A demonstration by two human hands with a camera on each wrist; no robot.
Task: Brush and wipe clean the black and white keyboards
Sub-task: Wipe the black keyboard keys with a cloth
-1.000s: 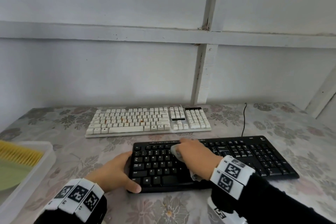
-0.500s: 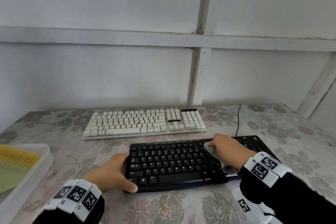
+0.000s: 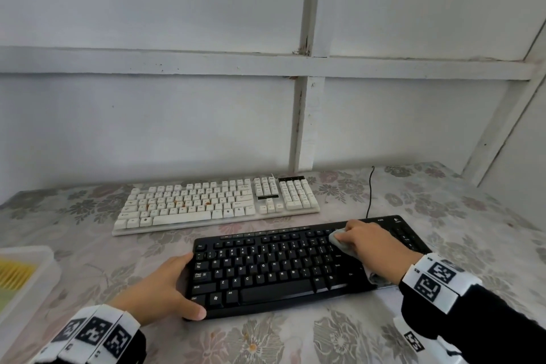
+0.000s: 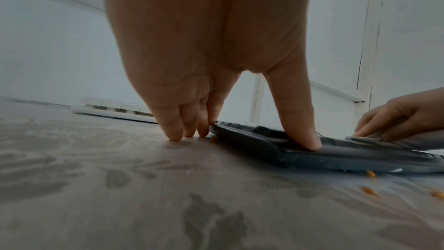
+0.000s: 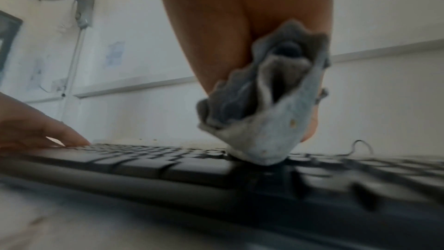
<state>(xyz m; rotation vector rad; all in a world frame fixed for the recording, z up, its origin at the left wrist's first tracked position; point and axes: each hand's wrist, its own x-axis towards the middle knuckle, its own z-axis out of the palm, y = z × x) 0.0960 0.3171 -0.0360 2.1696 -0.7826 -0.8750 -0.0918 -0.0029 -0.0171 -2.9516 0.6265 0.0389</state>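
The black keyboard lies near the table's front edge, with the white keyboard behind it, closer to the wall. My left hand braces the black keyboard's left end. Its straight fingers stand on the table at the edge and its thumb presses on the front corner. My right hand grips a bunched grey cloth and presses it on the keys right of the letter block. In the right wrist view the cloth touches the black keyboard.
A white tray at the left edge holds a yellow-bristled brush. A black cable runs from the black keyboard to the wall. Small orange crumbs lie on the floral tablecloth by the keyboard's front edge.
My right hand has slid the cloth rightwards along the black keyboard, from the middle of the letter keys to the right part. The left hand has stayed on the left end.
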